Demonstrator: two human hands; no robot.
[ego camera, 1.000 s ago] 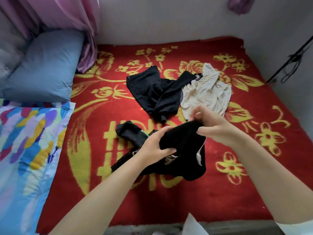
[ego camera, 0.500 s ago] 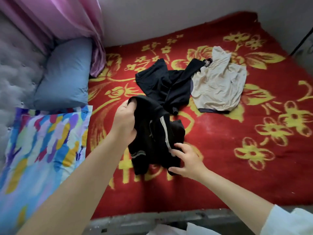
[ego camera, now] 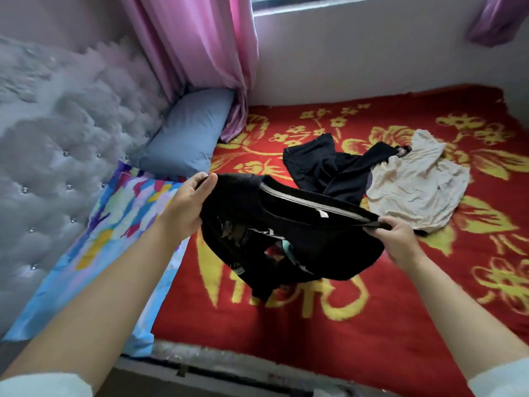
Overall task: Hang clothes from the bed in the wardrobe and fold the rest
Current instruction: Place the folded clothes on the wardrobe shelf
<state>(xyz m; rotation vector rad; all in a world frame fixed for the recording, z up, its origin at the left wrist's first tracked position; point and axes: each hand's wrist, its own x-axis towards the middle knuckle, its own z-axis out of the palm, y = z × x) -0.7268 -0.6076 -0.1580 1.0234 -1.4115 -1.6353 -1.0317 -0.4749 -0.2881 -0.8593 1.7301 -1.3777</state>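
Nearest the camera, both forearms are reaching in from the bottom corners, w/ pale sleeve cuffs cut off by the frame edge. The bed (ego camera: 372,325) is filling most of the view, covered in a red blanket w/ yellow flower print; its near edge is showing as a grey strip along the bottom.

Left hand (ego camera: 186,204) is gripping one end of the black garment (ego camera: 289,239), thumb on top and fingers curled under the cloth, so fingertips are hidden. Right hand (ego camera: 398,239) is pinching the other end along a grey-trimmed edge, fingers closed narrow on the fabric. The garment is hanging between the two hands above the blanket, its lower part drooping toward the bed; whether it's touching the blanket can't be told. A small white tag is showing near the trim. Printing on the front is too crumpled to read.

Left of it, a multicoloured pillow (ego camera: 114,224) is lying partly behind the left arm. Farther back, a second black garment (ego camera: 329,167) is lying bunched on the blanket, its edge tucking under a cream top (ego camera: 415,190) just beside it. A blue pillow (ego camera: 189,133) is leaning at the grey tufted headboard (ego camera: 57,138), w/ a pink curtain (ego camera: 200,53) hanging behind, its hem touching the pillow.
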